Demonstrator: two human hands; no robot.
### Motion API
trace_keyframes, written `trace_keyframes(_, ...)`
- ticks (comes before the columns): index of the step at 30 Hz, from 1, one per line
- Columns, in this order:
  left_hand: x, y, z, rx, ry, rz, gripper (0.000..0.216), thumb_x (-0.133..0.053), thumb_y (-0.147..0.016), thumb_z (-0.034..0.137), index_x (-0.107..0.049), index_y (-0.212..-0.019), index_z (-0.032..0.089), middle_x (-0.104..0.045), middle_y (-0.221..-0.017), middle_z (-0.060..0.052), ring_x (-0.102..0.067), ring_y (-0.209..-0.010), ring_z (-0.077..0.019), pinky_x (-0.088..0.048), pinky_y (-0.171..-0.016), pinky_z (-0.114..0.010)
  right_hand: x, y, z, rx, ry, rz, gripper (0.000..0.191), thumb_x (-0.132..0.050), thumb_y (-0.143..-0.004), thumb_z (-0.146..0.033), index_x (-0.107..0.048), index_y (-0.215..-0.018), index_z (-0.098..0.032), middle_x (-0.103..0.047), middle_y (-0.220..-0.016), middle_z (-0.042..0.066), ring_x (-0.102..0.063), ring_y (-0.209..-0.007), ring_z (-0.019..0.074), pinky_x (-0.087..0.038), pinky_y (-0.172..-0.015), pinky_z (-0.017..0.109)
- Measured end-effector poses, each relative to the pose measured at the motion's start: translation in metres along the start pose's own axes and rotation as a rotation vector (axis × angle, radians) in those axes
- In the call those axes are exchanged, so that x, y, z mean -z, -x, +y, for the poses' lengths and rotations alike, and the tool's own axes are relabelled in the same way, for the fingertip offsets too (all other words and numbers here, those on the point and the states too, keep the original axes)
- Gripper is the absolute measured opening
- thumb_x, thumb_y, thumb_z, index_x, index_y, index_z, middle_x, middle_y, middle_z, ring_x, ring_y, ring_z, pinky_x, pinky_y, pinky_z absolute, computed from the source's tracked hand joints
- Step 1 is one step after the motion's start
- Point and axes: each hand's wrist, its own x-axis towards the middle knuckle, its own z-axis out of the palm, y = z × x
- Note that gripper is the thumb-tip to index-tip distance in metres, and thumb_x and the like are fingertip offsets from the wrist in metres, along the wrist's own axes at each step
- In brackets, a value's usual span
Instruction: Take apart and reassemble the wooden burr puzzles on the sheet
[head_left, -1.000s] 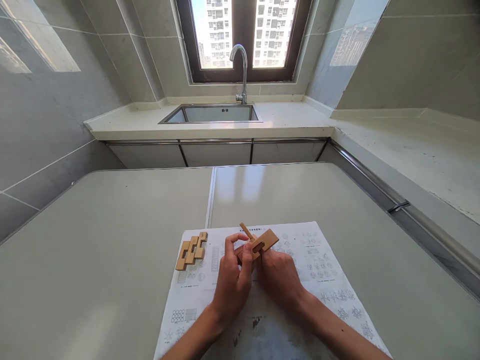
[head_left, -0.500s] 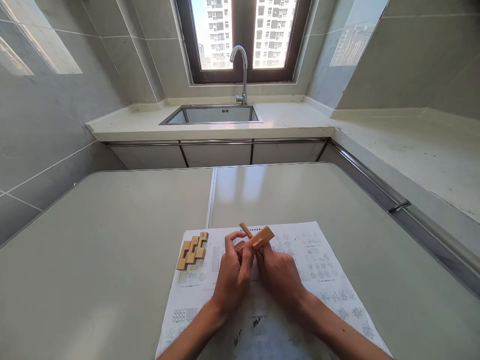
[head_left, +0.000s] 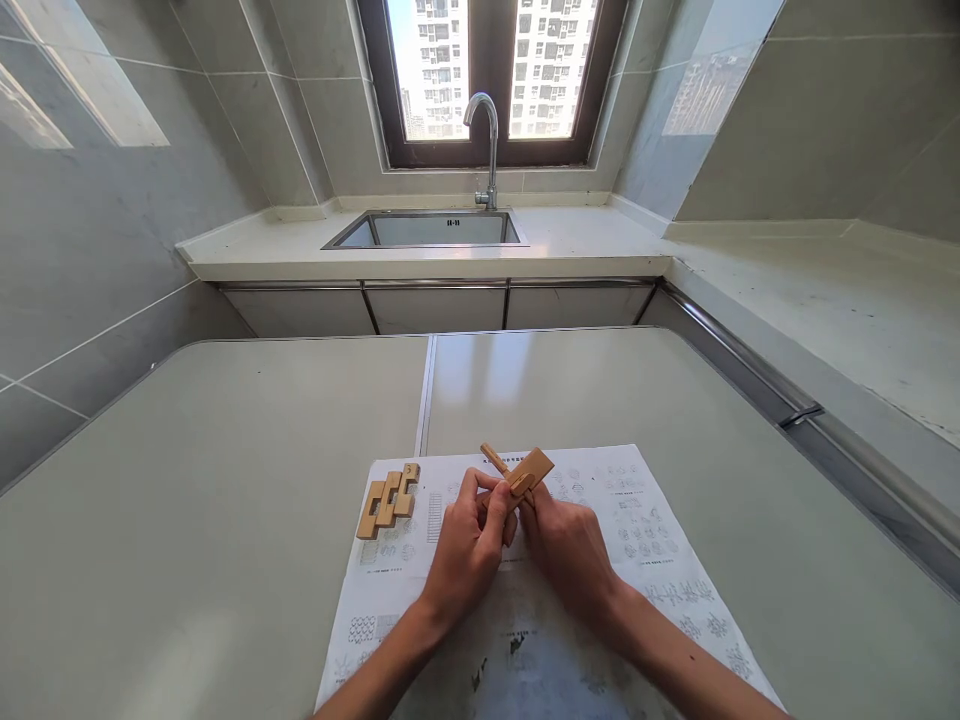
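Wooden puzzle pieces (head_left: 532,467), crossed over one another, are held up between my two hands above a printed sheet (head_left: 600,560). My left hand (head_left: 470,530) is closed, its thumb and fingers pinching the crossed pieces from the left. From below right, my right hand (head_left: 566,545) is closed on the same pieces; most of its fingertips are hidden behind them. One narrow stick-like piece (head_left: 493,458) points up and left out of the group. Several loose notched wooden pieces (head_left: 388,500) lie side by side on the sheet's upper left corner.
The sheet carries small line diagrams and lies on a pale table (head_left: 225,480) with a seam (head_left: 425,395) down its middle. Beyond the table is a white counter (head_left: 592,235) with a steel sink (head_left: 427,230) and a tap (head_left: 491,150) under a window.
The held pieces have turned slightly in my fingers, and my left fingers have shifted their grip. The loose pieces keep their place on the sheet; the whole view has moved a little.
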Motion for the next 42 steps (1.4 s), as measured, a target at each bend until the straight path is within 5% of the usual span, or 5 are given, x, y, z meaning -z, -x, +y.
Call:
trace_keyframes(22,-0.012,0.008,0.005,0.024,0.078,0.128,0.032,-0.046,-0.107,0.052,-0.046,-0.093,0.023,-0.049,-0.058,0.01,-0.042,-0.047,-0.0104,-0.039,-0.052,-0.023,0.002,0.001,0.0,-0.029,-0.159,-0.008,0.032,-0.037,-0.111,-0.026,-0.063,-0.094,-0.017,-0.067,-0.058,-0.001,-0.058,-0.046,0.0118,-0.034,-0.049,0.021)
trace_keyframes(42,-0.019,0.017,-0.006,-0.108,0.008,0.222,0.029,-0.042,-0.108,0.051,-0.043,-0.096,0.025,-0.054,-0.059,0.009,-0.05,-0.047,-0.0116,-0.044,-0.05,-0.024,0.01,-0.003,-0.012,-0.041,-0.424,0.019,0.027,-0.037,-0.11,-0.022,-0.052,-0.088,-0.022,-0.064,-0.055,-0.004,-0.061,-0.046,0.0122,-0.043,-0.049,0.021)
